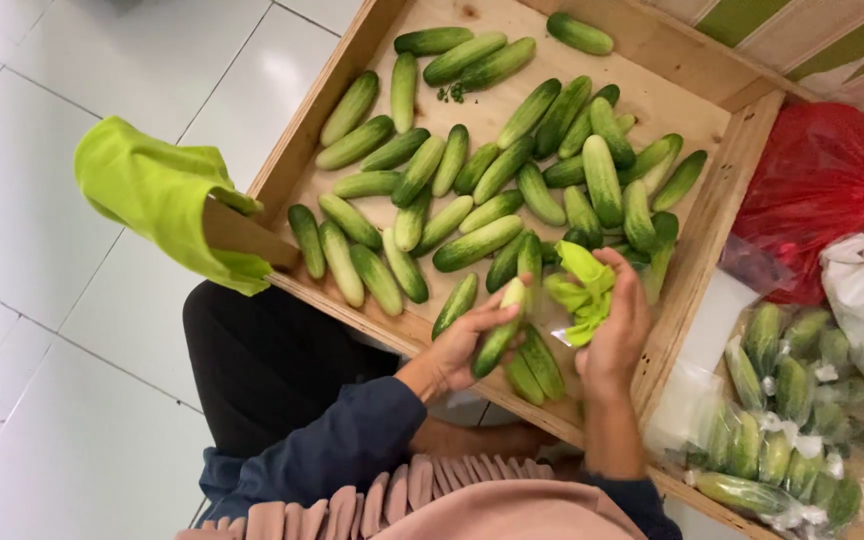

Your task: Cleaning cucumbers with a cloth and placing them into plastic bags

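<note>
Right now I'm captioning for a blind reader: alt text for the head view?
A person's left hand grips a cucumber while the right hand holds a crumpled green bag over a wooden tray of cucumbers; bagged cucumbers lie alongside.

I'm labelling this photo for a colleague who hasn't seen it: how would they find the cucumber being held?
Start at the shallow wooden tray full of loose cucumbers, then go to its near edge. The cucumber there is the only one gripped by the left hand, lifted beside the right hand.
</note>
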